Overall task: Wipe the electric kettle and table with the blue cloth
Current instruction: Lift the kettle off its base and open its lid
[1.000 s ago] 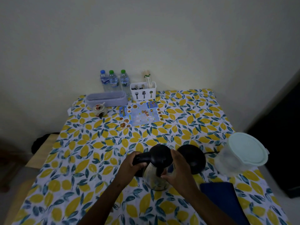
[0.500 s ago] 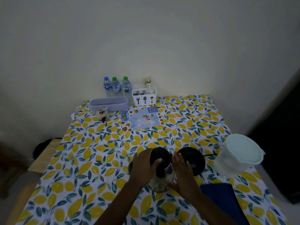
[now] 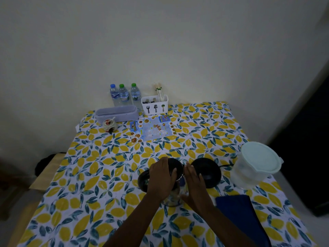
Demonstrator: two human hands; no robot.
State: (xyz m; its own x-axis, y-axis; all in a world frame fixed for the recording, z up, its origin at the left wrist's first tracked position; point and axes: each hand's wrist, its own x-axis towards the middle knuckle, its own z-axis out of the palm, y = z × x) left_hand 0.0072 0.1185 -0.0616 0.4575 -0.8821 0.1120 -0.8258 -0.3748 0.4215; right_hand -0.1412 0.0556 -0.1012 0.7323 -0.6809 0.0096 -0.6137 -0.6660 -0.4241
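Steel, black-lidded electric kettle [image 3: 173,198] steadied on lemon-print table [image 3: 106,175]
Left hand [image 3: 162,175] curls over the lid, right hand [image 3: 194,188] presses flat-fingered against the body to brace it; folded blue cloth [image 3: 236,207] lies untouched nearby

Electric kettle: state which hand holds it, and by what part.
The left hand grips the electric kettle over its top; the right hand presses flat against its right side. The blue cloth lies unheld.
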